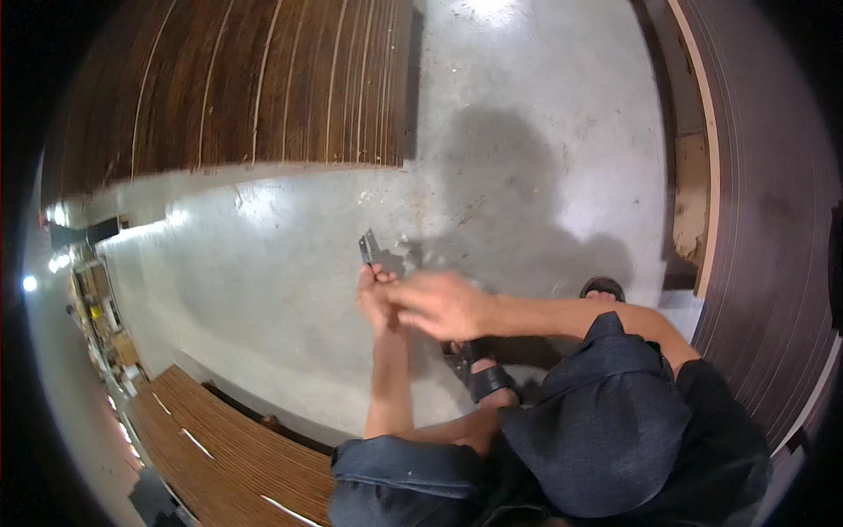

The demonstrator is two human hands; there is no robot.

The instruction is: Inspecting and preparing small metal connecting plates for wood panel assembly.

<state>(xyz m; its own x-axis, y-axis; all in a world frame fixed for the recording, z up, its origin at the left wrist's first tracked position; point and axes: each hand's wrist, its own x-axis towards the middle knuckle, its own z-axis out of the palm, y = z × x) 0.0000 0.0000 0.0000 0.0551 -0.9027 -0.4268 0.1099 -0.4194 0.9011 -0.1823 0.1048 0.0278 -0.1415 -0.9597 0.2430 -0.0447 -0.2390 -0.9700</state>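
Observation:
My left hand is raised over the grey concrete floor and pinches a small flat grey metal piece that sticks up from the fingertips. My right hand reaches across from the right, blurred, and touches the left hand just below the metal piece; whether it holds anything is hidden. Both forearms come up from my knees in dark blue shorts. One foot in a black sandal rests on the floor under the arms.
A large stack of dark brown wood sheets lies at the top left. Another stack runs down the right side, and a third lies at the lower left. Shelves with clutter stand at the far left.

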